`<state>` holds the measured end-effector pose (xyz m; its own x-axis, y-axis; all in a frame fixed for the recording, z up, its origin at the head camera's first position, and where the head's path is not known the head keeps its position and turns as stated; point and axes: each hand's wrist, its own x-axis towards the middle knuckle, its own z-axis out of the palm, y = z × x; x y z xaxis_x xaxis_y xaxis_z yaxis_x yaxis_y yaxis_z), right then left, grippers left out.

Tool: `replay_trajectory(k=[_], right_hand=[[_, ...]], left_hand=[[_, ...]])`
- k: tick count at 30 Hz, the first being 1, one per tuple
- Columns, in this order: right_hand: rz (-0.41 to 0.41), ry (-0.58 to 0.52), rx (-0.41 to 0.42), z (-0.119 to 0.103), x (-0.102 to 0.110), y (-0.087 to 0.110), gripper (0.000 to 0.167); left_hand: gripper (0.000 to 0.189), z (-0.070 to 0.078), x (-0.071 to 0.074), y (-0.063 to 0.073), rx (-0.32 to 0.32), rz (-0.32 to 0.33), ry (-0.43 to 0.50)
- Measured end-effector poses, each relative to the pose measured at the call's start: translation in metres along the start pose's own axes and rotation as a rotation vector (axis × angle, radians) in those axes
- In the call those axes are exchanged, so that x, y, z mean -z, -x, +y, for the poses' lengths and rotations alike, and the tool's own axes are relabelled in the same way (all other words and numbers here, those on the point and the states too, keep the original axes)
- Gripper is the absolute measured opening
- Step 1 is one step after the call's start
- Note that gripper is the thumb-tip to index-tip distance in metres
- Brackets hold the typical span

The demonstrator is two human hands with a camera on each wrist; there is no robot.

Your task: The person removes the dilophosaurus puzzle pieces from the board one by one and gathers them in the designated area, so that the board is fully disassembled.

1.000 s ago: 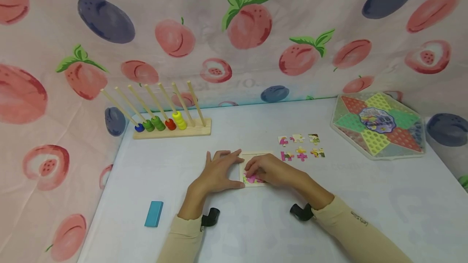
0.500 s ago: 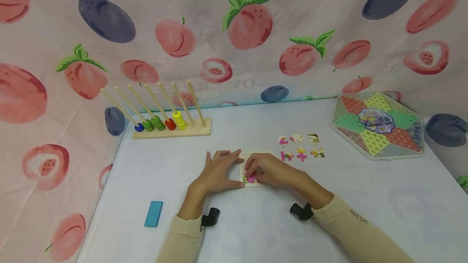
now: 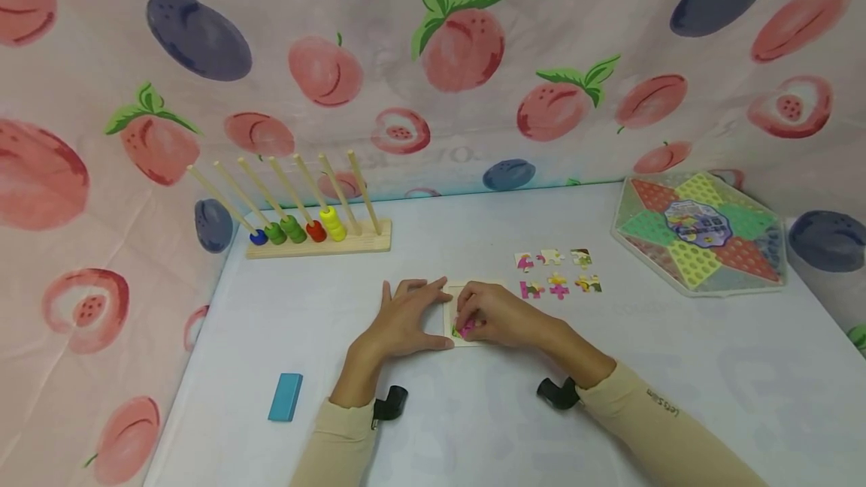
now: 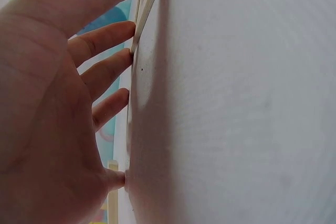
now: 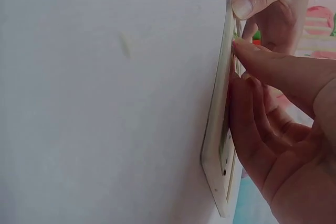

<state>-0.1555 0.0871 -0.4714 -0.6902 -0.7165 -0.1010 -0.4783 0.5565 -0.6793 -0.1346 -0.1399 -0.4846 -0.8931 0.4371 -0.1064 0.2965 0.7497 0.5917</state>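
Note:
A shallow wooden puzzle tray (image 3: pixel 449 313) lies on the white table, partly hidden under the right hand. My left hand (image 3: pixel 401 320) is spread at its left side, thumb at the near corner and fingertips at the far one; in the left wrist view the fingers (image 4: pixel 107 74) are straight, resting against the table and tray edge. Over the tray's near left corner, my right hand (image 3: pixel 502 314) pinches a pink and green jigsaw piece (image 3: pixel 465 330) with curled fingers. From the right wrist, the thumb (image 5: pixel 262 59) and fingertips meet low over the tray; the piece is mostly covered.
Several loose jigsaw pieces (image 3: pixel 558 285) lie in two rows right of the tray. A wooden counting rack (image 3: pixel 318 246) with coloured beads stands back left. A hexagonal board-game box (image 3: pixel 700 235) is at the back right, and a blue block (image 3: pixel 286 397) lies front left.
The right fingers shift slightly over the near left corner of the tray, and less of the pink piece area shows than before. The left hand stays in place.

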Motion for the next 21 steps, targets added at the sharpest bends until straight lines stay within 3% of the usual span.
replay_trajectory(k=[12,21], right_hand=[[0.041,-0.083,-0.013,0.002,0.003,0.004,0.009],[0.149,-0.155,-0.050,0.000,0.030,0.023,0.014]], left_hand=[[0.074,0.001,0.000,0.000,-0.004,0.009,-0.008],[0.072,0.003,-0.001,0.000,0.017,0.006,-0.023]])
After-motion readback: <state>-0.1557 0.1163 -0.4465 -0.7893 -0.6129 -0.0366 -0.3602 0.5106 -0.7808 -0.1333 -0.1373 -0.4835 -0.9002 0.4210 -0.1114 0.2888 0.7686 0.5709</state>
